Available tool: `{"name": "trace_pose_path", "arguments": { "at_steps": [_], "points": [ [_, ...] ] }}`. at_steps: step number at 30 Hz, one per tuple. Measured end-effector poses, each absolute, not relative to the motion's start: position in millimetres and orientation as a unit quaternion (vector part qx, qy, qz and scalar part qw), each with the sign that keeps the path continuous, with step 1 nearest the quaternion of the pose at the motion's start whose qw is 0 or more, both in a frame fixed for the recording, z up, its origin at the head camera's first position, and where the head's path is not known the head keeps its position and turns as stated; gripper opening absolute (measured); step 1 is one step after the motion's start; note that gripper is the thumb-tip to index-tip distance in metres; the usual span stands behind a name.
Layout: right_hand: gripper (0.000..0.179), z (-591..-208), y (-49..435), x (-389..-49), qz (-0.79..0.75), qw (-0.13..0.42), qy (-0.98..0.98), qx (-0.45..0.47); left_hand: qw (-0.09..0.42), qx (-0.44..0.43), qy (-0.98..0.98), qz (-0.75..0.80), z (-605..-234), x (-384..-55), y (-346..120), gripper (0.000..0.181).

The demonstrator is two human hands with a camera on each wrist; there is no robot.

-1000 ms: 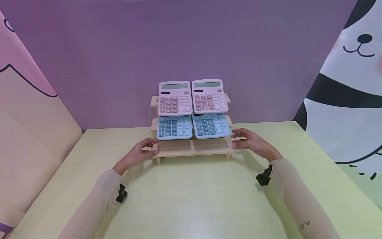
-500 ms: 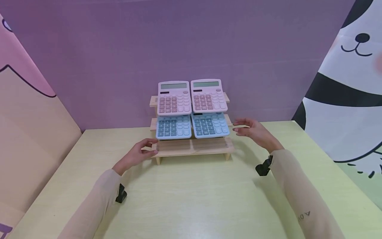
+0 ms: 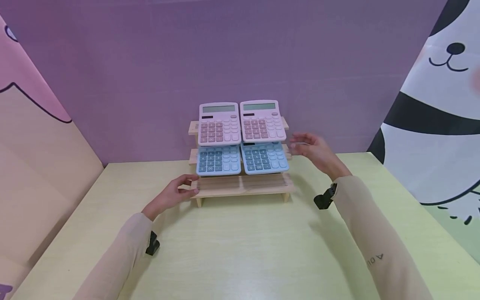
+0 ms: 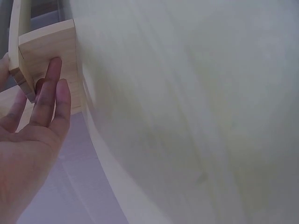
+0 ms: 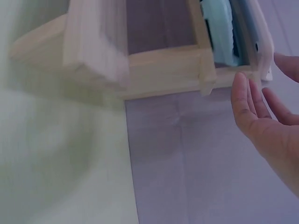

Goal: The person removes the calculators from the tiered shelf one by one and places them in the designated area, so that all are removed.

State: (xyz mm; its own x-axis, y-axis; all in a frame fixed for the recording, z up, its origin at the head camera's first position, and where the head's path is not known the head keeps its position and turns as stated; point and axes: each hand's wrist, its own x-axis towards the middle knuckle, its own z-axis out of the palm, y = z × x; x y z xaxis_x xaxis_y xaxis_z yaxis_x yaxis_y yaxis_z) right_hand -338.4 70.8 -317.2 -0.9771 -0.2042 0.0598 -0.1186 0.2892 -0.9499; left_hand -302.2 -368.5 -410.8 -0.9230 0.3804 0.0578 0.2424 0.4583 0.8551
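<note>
A tiered wooden display rack [image 3: 243,186] stands on the table against the purple backdrop. Two pink calculators, left [image 3: 219,125] and right [image 3: 263,121], lean on its top tier. Below them sit two blue calculators, left [image 3: 219,160] and right [image 3: 264,157], their upper parts hidden. My left hand [image 3: 171,193] grips the left end of the lowest shelf, and the left wrist view shows its fingers [image 4: 46,95] under the board. Beside the rack's right side, near the upper tiers, my right hand [image 3: 314,151] is raised with its fingers loosely bent, holding nothing.
The pale table [image 3: 240,250] stretches in front of the rack. A purple backdrop [image 3: 240,50] rises right behind it. Printed cartoon panels flank the table, with a panda [image 3: 442,104] on the right.
My right hand has let go of the lowest shelf's right end and risen along the rack's side to the upper tiers. The left hand stays on the rack.
</note>
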Motion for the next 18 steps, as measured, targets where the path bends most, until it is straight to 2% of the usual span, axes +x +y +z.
{"name": "trace_pose_path", "arguments": {
  "at_steps": [18],
  "points": [
    [0.055, -312.1, 41.9, -347.0, -0.666, 0.006, 0.742, -0.073, 0.078, 0.186, 0.846, 0.494, -410.3, -301.4, -368.7, 0.054]
  ]
}}
